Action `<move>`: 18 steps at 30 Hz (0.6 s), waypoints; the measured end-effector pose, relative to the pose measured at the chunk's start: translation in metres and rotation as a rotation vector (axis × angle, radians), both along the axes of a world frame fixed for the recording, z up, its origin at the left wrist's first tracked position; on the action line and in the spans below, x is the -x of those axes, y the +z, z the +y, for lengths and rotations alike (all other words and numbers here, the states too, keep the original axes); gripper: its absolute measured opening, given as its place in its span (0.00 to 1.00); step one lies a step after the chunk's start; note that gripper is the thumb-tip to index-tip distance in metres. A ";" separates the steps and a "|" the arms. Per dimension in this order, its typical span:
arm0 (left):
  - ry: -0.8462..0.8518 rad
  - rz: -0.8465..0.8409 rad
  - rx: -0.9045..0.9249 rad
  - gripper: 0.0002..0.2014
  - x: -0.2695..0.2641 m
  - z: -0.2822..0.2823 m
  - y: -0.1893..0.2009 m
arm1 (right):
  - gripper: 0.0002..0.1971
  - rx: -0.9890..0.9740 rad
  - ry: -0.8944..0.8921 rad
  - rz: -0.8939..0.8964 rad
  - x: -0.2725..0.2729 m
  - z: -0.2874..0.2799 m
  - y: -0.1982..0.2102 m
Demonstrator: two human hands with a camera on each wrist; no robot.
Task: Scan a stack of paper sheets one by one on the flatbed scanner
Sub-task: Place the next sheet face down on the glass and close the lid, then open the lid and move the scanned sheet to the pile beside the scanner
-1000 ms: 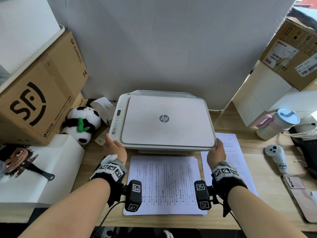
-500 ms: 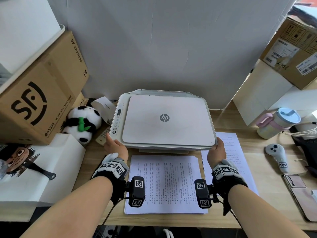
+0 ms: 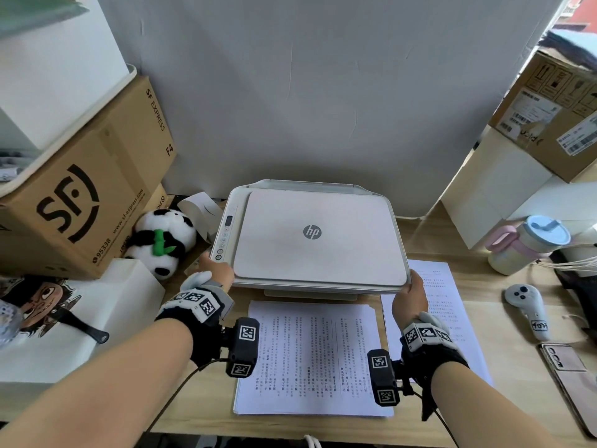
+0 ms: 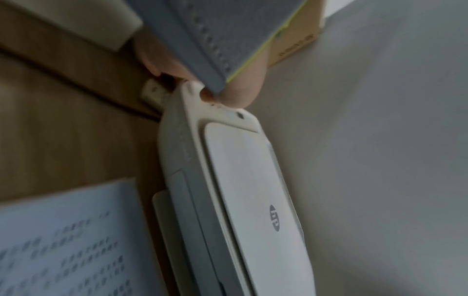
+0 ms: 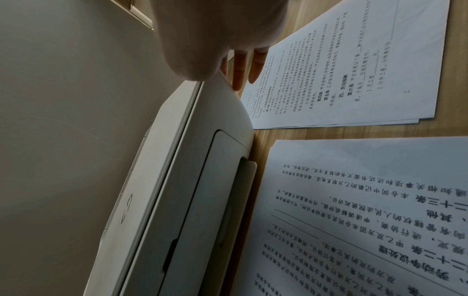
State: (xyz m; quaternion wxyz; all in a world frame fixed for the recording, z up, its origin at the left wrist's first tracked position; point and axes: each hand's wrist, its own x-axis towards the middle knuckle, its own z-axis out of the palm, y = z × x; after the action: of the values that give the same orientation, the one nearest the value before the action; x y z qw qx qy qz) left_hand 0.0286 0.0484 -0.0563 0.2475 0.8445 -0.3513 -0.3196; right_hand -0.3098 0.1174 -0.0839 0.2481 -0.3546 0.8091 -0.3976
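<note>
Scanner (image 3: 318, 240): white flatbed unit, lid shut, centre of frame on wooden desk (image 3: 484, 321). Left hand (image 3: 217, 271) at lower-left corner beside control panel, thumb touching panel edge; finger curl not discernible. Right hand (image 3: 409, 297) at lower-right corner, thumb on lid edge, fingers (image 5: 238, 70) straight and slightly apart down the side wall. Paper stack (image 3: 311, 357): printed sheets, lower centre, just in front of scanner. Second sheet pile (image 3: 442, 305): right of stack, partly under right hand. Plush panda (image 3: 161, 242): left of scanner. Cardboard box (image 3: 80, 202): upper left. Lidded cup (image 3: 529, 244), white controller (image 3: 528, 310): right edge.
</note>
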 end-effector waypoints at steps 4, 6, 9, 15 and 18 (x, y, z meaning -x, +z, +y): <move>-0.222 -0.156 0.031 0.18 -0.002 -0.025 0.014 | 0.17 0.008 -0.006 -0.018 -0.001 0.001 0.004; -0.354 -0.204 -0.014 0.16 0.002 -0.032 0.018 | 0.17 0.012 -0.006 -0.002 -0.002 0.001 0.003; -0.472 -0.194 -0.120 0.12 0.010 -0.036 0.022 | 0.17 0.025 -0.005 0.024 0.001 -0.002 -0.006; -0.413 -0.075 -0.228 0.11 0.008 -0.044 0.022 | 0.18 -0.010 -0.023 -0.005 0.005 -0.002 -0.011; -0.383 0.049 -0.223 0.16 0.001 -0.051 0.026 | 0.18 -0.063 -0.051 -0.005 0.010 -0.002 -0.016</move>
State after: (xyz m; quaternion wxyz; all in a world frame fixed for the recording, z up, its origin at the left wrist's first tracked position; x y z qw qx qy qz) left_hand 0.0279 -0.0030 -0.0304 0.0958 0.7767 -0.4615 -0.4179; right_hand -0.3200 0.1149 -0.1001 0.2508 -0.3248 0.8293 -0.3792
